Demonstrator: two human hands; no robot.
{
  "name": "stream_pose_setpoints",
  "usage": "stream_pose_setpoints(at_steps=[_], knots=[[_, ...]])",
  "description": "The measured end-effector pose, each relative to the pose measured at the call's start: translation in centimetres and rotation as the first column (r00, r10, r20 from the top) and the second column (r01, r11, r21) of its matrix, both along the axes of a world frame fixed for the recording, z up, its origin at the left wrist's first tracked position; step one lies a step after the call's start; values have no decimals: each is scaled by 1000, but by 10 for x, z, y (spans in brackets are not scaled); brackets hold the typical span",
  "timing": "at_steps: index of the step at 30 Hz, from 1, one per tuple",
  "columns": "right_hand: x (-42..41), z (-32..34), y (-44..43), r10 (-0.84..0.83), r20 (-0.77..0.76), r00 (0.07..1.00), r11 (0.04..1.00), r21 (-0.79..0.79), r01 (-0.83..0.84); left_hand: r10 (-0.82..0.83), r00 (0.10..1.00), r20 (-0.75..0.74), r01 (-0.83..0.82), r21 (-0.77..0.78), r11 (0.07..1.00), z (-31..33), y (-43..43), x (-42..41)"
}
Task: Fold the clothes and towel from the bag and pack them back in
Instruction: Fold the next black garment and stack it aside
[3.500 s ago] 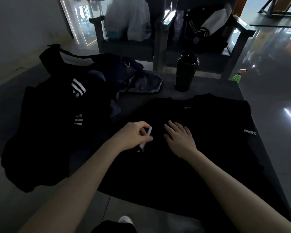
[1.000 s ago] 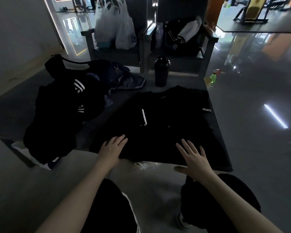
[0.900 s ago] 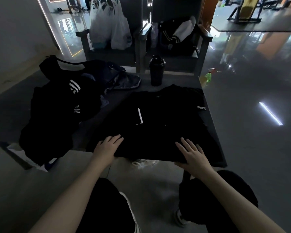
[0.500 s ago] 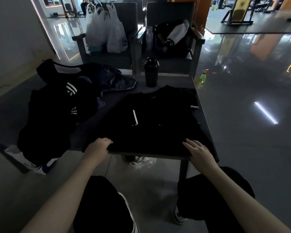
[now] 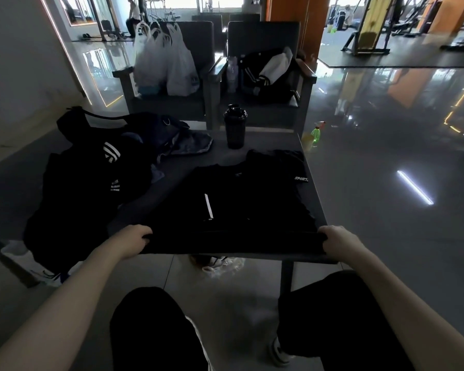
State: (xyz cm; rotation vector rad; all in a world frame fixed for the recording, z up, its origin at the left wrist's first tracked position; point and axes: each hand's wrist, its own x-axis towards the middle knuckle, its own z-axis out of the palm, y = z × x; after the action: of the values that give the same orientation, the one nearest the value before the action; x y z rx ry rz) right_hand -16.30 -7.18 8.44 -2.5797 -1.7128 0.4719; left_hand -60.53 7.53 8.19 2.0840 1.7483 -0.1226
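Black T-shirt (image 5: 233,207) lies spread flat on the table (image 5: 220,158), its hem along the near edge and one sleeve reaching the right edge. The left hand (image 5: 133,241) and the right hand (image 5: 338,241) each curl their fingers round the hem, gripping the cloth at its two near corners. No fold shows in the shirt, so its folding looks only begun. Nothing folded or packed is visible. A dark heap (image 5: 78,188) of bag and garments sprawls over the left edge, with bluish-grey cloth (image 5: 190,143) towards the far edge near a black shaker bottle (image 5: 235,129). Most of the task seems left. White lettering (image 5: 301,179) on the sleeve reads "SPORT"; anything after it is unclear. The heap carries white stripe marks (image 5: 110,154) with no legible name. A white strip (image 5: 208,210) on the shirt shows no readable text.
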Motion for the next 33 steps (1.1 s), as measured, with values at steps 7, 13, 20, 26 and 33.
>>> stream_pose_setpoints(at_steps=[7,13,20,26,33], knots=[[19,30,9,-206,-561,801,971,-14,239,-6,985,170,-15,122,992,31,11,-9],[29,37,14,-305,-673,674,947,-140,289,44,945,324,-43,-9,999,69,21,-3],[32,21,45,-260,-707,658,861,139,489,37,970,239,52,-355,934,89,47,2],[26,0,86,-309,-577,756,737,357,574,127,877,463,-82,-117,990,71,87,33],[28,-14,132,-360,-462,810,689,454,565,238,842,484,-323,100,941,23,131,66]])
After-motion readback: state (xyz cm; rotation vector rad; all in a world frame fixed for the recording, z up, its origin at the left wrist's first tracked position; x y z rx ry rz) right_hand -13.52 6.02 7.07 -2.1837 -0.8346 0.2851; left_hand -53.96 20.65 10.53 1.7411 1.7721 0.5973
